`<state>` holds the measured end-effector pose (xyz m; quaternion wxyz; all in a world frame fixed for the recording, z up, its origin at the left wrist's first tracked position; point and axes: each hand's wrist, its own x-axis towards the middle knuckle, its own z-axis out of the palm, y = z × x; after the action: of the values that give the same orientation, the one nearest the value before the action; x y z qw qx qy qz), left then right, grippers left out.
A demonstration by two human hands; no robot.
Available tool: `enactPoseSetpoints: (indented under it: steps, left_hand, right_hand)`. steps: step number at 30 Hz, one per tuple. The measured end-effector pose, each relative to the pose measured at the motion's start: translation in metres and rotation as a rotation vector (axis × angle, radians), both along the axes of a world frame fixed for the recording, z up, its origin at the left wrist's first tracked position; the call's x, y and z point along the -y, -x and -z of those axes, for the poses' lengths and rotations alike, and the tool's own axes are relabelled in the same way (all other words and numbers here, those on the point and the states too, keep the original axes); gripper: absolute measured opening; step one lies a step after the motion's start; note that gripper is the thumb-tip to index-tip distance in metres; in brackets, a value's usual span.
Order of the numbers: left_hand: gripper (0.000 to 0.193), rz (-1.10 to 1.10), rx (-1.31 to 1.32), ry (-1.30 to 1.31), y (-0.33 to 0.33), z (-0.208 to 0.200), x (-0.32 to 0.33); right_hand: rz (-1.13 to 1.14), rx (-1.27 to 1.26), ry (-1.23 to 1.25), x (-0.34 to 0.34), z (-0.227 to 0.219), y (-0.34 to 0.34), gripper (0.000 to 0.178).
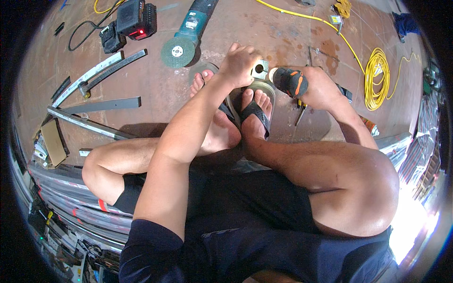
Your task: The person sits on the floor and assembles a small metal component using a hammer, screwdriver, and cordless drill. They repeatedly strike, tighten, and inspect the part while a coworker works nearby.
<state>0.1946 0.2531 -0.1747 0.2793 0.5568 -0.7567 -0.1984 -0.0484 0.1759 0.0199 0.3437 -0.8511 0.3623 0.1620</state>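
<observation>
My left hand (239,65) is closed around a light grey metal piece (260,64) with a square end and a round dark hole facing right. The rest of that piece is hidden behind my fingers. In my right hand (322,88) is a black and orange power drill (293,82), gripped from the right side. Its pale round front end points left at the metal piece, with a small gap showing between them. Both hands are just above my sandalled feet (257,113).
Farther off lies a teal angle grinder (194,26) beside a battery on a charger (136,20). Metal bars (104,104) are scattered at the left, near a cardboard piece (54,142). A yellow cable coil (377,79) sits at the right. A screwdriver (300,114) lies below the drill.
</observation>
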Motion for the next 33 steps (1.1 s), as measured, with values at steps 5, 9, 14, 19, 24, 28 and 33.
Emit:
enactPoseSetpoints:
  steps: [5, 9, 14, 19, 24, 28, 33]
  left_hand:
    - [0.05, -0.01, -0.012, 0.02, 0.001, 0.002, 0.001]
    - [0.047, 0.01, -0.011, 0.006, 0.001, 0.0, 0.002]
    - [0.046, 0.032, 0.005, -0.005, 0.0, -0.002, 0.003]
    - [0.043, 0.026, -0.014, -0.048, -0.001, -0.003, 0.003]
    - [0.035, 0.06, -0.017, 0.0, 0.001, -0.002, 0.003]
    - [0.03, 0.046, -0.031, 0.017, 0.001, 0.003, 0.004]
    - [0.027, 0.086, -0.087, 0.08, 0.003, 0.008, 0.004]
  right_hand:
    - [-0.061, -0.066, 0.105, -0.007, -0.001, -0.007, 0.046]
    - [-0.012, -0.1, 0.054, -0.006, -0.008, -0.011, 0.05]
    - [-0.084, -0.045, 0.102, -0.013, -0.015, -0.018, 0.052]
    - [0.021, -0.159, 0.017, -0.012, -0.017, -0.023, 0.056]
    - [-0.065, -0.113, 0.098, -0.019, -0.01, -0.024, 0.036]
    - [0.0, -0.151, 0.049, -0.013, -0.007, -0.021, 0.041]
    - [-0.062, -0.126, 0.106, -0.019, -0.004, -0.021, 0.05]
